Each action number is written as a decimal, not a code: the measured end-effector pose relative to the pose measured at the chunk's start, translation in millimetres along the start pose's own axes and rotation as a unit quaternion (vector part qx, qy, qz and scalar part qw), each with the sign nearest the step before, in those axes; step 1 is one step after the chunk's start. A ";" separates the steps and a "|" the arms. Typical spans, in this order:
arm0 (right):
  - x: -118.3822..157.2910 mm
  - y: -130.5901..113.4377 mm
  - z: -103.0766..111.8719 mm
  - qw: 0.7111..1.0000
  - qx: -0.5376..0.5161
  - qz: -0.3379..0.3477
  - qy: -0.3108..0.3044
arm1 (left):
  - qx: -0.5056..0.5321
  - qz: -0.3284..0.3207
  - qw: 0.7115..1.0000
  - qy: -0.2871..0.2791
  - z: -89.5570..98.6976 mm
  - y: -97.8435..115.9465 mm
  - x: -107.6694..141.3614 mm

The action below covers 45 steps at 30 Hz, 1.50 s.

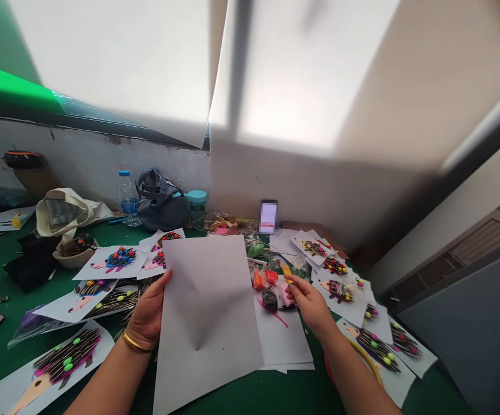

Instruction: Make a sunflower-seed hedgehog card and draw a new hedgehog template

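Observation:
My left hand (148,308) is closed on the left edge of a large blank white sheet (209,323), which is raised and tilted over the green table. A yellow, stick-like tool (286,270) is pinched in my right hand (306,300). Just left of that hand lie small bags of clay: orange (258,279), red (271,276), black (269,299) and pink (285,294). They rest on more white paper (284,343), with a thin pink strip (276,314) beside them. The raised sheet hides part of the table behind it.
Hedgehog pictures with dark spines and coloured dots lie at the left (66,360) and right (375,346). At the back stand a bottle (128,199), a dark bag (161,204), a lidded jar (197,207) and a phone (268,217). A beige bag (62,213) sits back left.

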State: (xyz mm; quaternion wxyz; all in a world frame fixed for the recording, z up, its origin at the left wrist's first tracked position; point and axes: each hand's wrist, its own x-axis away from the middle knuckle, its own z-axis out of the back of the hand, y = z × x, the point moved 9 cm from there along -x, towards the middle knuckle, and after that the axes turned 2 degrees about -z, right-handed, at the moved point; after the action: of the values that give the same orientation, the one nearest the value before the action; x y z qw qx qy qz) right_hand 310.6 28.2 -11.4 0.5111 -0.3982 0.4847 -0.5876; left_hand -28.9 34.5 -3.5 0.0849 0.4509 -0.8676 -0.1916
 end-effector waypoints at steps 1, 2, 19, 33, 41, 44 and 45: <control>0.5 3.1 -0.2 1.000 0.008 -0.005 -0.006 | 0.008 -0.007 1.000 -0.014 -0.7 3.7 0.5; 0.8 6.5 -1.1 1.000 0.012 -0.014 -0.014 | 0.016 -0.014 0.999 -0.027 -1.5 6.8 1.0; -17.1 -41.3 -66.7 0.969 0.213 0.099 -0.074 | 0.053 -0.027 0.994 -0.089 -3.8 27.5 11.2; -86.9 -55.8 -105.3 0.924 0.370 0.074 -0.064 | 0.046 -0.018 0.993 -0.104 -11.8 25.0 9.2; -97.3 -46.9 -116.1 0.897 0.417 0.084 -0.122 | 0.039 -0.026 0.995 -0.086 -5.6 26.0 6.9; -97.9 -44.7 -116.4 0.893 0.418 0.093 -0.139 | 0.032 -0.029 0.996 -0.078 -0.5 26.3 5.5; -97.7 -44.5 -116.9 0.892 0.418 0.097 -0.145 | 0.028 -0.030 0.996 -0.075 0.7 26.5 5.2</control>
State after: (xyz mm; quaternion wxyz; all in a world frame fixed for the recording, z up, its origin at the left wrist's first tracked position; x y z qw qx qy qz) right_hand 204.1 143.9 9.9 0.7493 -0.1796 0.1513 -0.6191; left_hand -52.0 44.1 6.6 0.0004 0.4633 -0.8627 -0.2028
